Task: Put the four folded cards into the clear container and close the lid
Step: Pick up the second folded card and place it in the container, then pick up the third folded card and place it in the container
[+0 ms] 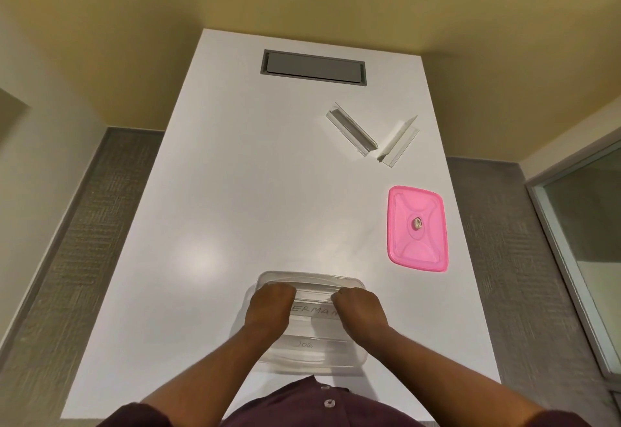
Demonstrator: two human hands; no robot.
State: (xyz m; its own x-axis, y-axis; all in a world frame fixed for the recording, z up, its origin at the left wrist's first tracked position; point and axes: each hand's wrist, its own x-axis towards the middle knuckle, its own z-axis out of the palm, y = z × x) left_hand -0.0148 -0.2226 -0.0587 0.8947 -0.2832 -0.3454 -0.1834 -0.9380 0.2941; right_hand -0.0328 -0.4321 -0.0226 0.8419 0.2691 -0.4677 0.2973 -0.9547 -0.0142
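Both hands, left (268,305) & right (358,307), curled inside clear container (268,359) at lower centre, prob. seating card (314,312); actual grip can't tell. Two cards (351,132) upper right on table (218,174). Pink lid (416,228) right, off, waiting for last.

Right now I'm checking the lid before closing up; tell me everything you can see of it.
The lid is pink, glossy plastic by its look, a rectangle with rounded corners and a raised rim. Its face has moulded curved panels and a small round clear piece at the centre. It lies flat on the white table, off the container and to its right, nearer than the two folded cards still out. Nothing touches it but the table.
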